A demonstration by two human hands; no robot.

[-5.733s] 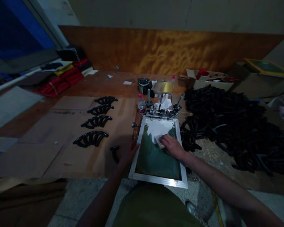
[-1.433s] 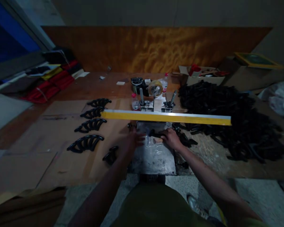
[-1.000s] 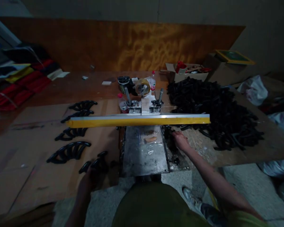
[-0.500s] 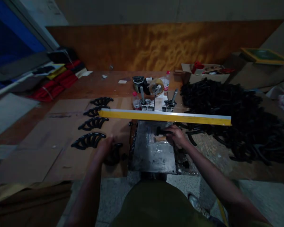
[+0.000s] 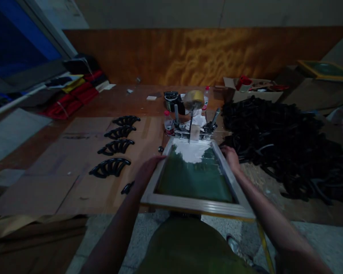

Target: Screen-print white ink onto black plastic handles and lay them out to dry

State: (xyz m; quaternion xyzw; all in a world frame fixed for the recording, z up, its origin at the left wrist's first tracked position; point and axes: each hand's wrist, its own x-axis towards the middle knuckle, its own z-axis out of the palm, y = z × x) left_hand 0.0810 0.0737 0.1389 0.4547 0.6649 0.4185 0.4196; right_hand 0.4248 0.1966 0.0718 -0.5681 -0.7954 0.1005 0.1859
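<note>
A silk-screen printing frame [image 5: 198, 206] with a pale rim and green mesh lies in front of me over the metal plate, hiding it. White ink or paste covers the far part of its mesh. My left hand [image 5: 151, 166] is at the frame's left side, its fingertips against the rim and partly blurred. Curled at the opposite side rim is my right hand [image 5: 231, 156], close to the heap of black curved pieces [image 5: 274, 140]. A black curved piece [image 5: 127, 187] lies beside my left wrist, partly hidden. The clamp [image 5: 210, 126] holds the frame's far end.
Several black ribbed pieces [image 5: 111, 167] lie in a column on cardboard [image 5: 51, 163] at left. Behind the clamp stand a bottle [image 5: 169, 123], another bottle [image 5: 206, 99], a dark tub [image 5: 171, 101] and a tape roll [image 5: 194, 99]. An open carton [image 5: 257, 95] sits behind the heap.
The screen frame has swung down from edge-on, over the metal plate. My right hand has left the black piece on the plate and moved to the frame's right rim; my left has moved right.
</note>
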